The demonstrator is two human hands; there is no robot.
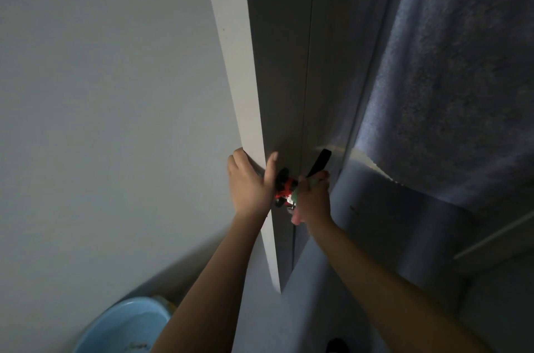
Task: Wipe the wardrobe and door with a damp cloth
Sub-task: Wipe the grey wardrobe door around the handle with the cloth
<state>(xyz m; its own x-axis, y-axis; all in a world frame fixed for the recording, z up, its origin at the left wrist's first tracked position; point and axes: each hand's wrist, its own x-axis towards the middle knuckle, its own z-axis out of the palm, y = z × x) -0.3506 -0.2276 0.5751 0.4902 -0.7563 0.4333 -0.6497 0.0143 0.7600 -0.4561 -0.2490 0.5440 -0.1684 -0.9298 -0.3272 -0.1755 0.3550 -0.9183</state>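
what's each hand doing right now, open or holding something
Left hand: grips the door edge, fingers wrapped round it, thumb on the near face.
Right hand: holds the cloth, a pale bundle by the black door handle.

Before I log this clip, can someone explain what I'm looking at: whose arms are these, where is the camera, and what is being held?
There is one picture, from a camera worn on a person's head, looking forward and down at two bare arms. The left hand holds the edge of a pale grey door, fingers wrapped round it. The right hand grips a pale green and pink cloth beside the black door handle. Something red and black hangs there, too dim to identify. A light blue plastic basin sits on the floor below.
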